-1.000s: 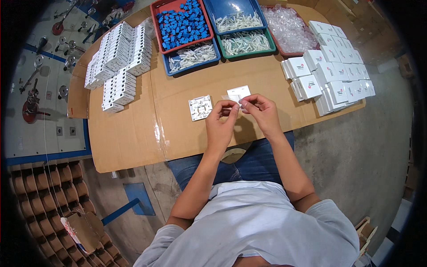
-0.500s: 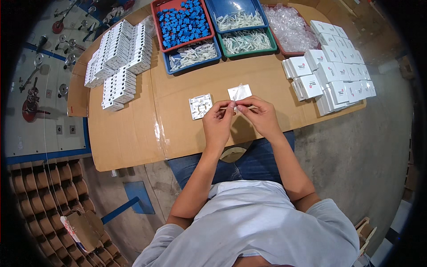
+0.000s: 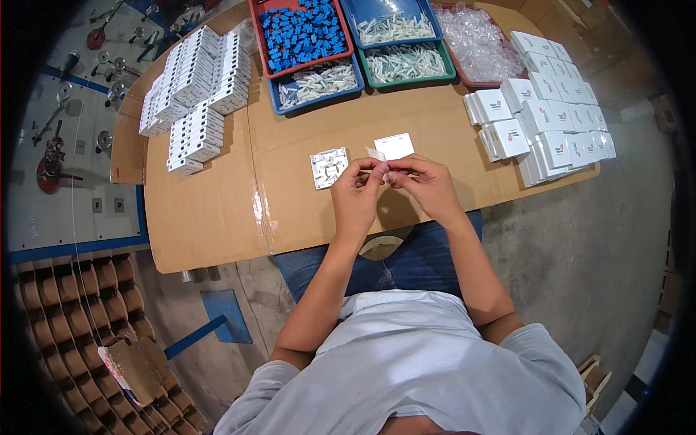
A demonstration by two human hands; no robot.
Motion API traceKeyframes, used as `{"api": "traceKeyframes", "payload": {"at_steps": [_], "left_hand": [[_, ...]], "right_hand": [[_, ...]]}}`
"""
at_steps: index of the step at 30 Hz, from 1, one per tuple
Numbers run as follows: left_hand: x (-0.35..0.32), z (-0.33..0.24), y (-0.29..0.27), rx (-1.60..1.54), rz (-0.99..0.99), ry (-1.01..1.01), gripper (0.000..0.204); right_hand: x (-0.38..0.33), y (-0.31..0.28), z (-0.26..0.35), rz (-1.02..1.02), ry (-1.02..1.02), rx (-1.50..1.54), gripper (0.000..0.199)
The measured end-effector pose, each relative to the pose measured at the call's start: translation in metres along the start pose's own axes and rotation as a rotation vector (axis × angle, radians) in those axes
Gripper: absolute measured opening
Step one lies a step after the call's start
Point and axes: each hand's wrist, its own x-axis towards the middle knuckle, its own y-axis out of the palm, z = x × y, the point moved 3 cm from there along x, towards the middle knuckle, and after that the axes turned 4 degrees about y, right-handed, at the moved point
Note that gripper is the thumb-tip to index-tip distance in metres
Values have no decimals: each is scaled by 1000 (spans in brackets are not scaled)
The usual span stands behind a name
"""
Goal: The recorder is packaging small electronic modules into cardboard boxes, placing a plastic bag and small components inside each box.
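My left hand (image 3: 357, 190) and my right hand (image 3: 426, 182) meet above the cardboard-covered table (image 3: 217, 210), pinching a small pale part (image 3: 383, 172) between their fingertips. The part is tiny and mostly hidden by my fingers. Just left of my left hand lies a white square plate with an open inside (image 3: 329, 167). Beyond my fingers a plain white square cover (image 3: 394, 146) rests flat on the cardboard.
At the back stand a red tray of blue pieces (image 3: 304, 32), blue trays of white pieces (image 3: 319, 83), a green tray (image 3: 409, 65) and a pile of clear bags (image 3: 478, 40). Stacks of white plates (image 3: 196, 94) fill the left, white boxes (image 3: 544, 123) the right.
Both hands stay together over the same spot. The fingers have shifted slightly on the small part; nothing else on the table has moved.
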Motion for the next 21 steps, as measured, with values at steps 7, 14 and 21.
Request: {"api": "traceKeyframes", "payload": {"at_steps": [7,14,21], "left_hand": [[1,4,-1,41,-11,13,14],[-2,-7,-1,282,-35,164,11],[-3,-22,-3,606,35,407,21]], "right_hand": [[0,-1,-7,-57,30,36,13],[-8,4,22,-123,-357,-632,23],[-7,1,17,-92,-284,-642,28]]}}
